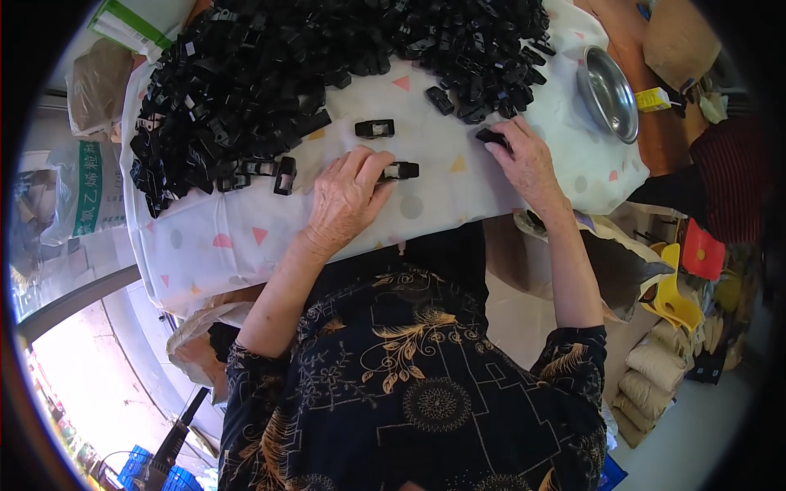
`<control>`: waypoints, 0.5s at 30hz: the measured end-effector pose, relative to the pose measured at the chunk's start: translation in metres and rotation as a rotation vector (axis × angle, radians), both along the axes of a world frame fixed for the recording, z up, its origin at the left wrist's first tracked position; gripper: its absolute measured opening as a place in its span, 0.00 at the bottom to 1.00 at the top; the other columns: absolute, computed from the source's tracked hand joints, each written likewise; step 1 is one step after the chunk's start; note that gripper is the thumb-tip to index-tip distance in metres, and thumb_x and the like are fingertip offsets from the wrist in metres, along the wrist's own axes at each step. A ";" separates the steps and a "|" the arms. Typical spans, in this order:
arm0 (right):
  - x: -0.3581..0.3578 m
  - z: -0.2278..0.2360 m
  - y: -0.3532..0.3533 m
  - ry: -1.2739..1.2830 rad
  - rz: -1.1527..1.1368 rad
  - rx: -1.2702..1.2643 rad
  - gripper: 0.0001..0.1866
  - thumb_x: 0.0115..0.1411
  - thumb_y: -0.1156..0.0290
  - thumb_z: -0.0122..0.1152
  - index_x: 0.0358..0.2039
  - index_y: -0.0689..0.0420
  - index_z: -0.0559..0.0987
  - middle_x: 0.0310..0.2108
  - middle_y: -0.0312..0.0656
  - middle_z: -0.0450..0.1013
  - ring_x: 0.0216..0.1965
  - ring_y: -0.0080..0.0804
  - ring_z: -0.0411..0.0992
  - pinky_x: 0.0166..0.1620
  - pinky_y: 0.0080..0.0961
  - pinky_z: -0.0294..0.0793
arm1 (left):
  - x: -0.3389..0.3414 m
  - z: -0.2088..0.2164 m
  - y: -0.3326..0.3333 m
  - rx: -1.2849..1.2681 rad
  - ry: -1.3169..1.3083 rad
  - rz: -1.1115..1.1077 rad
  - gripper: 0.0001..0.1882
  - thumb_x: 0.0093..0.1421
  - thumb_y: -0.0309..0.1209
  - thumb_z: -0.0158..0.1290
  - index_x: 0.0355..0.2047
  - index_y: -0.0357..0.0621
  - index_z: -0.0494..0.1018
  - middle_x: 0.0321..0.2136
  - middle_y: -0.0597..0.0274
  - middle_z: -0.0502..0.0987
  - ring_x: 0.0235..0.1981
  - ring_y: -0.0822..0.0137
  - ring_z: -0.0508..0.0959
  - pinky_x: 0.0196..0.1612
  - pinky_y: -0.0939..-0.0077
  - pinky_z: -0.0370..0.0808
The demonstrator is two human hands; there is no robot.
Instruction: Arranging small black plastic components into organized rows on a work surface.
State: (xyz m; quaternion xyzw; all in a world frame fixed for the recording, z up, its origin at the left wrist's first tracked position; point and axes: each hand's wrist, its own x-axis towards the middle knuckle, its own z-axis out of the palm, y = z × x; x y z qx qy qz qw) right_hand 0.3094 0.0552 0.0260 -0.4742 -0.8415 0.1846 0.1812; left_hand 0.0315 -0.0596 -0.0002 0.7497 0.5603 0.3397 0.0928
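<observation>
My left hand [348, 190] pinches the left end of a small black plastic part [403, 170] that lies at the table's middle. The part is oblong, with a pale opening in its upper face; my fingers hide its other end. Just beyond it rests a similar black part [375, 128], untouched. My right hand [524, 159] is closed on another dark part [491, 136] between thumb and fingers, close to the near edge of the right-hand heap. Most of that part shows to the left of the fingertips.
A big heap of black plastic parts [237, 82] covers the far left, joining a second heap [479, 49] at the far right. A steel bowl [607, 94] stands on the patterned tablecloth [442, 192]. Open sacks [573, 258] hang below the near edge. A yellow box [652, 100] lies right.
</observation>
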 end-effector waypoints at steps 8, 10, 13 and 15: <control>-0.010 0.010 -0.002 -0.104 0.114 0.041 0.14 0.58 0.75 0.65 0.45 0.61 0.77 0.40 0.43 0.72 0.36 0.42 0.74 0.41 0.34 0.74 | -0.003 -0.007 0.002 -0.074 0.008 0.042 0.21 0.50 0.31 0.64 0.45 0.48 0.72 0.36 0.61 0.72 0.38 0.55 0.77 0.39 0.61 0.75; -0.018 0.019 -0.009 0.097 -0.060 -0.336 0.15 0.58 0.75 0.65 0.46 0.60 0.77 0.41 0.41 0.73 0.39 0.37 0.74 0.43 0.31 0.74 | -0.003 -0.008 0.002 -0.076 0.005 0.042 0.21 0.50 0.31 0.64 0.45 0.48 0.73 0.36 0.61 0.72 0.38 0.55 0.77 0.40 0.61 0.75; -0.015 0.006 -0.010 0.134 0.024 -0.325 0.16 0.58 0.76 0.65 0.48 0.60 0.77 0.41 0.41 0.73 0.41 0.36 0.74 0.45 0.30 0.74 | -0.003 -0.005 0.002 -0.088 -0.012 0.062 0.20 0.50 0.31 0.64 0.44 0.48 0.73 0.37 0.61 0.72 0.39 0.56 0.76 0.41 0.60 0.74; -0.015 0.002 -0.010 0.156 0.057 -0.250 0.17 0.58 0.76 0.65 0.48 0.60 0.77 0.40 0.41 0.73 0.40 0.37 0.74 0.44 0.29 0.74 | -0.002 -0.004 0.004 -0.106 -0.022 0.090 0.20 0.50 0.31 0.64 0.44 0.48 0.73 0.38 0.62 0.73 0.40 0.56 0.76 0.43 0.59 0.74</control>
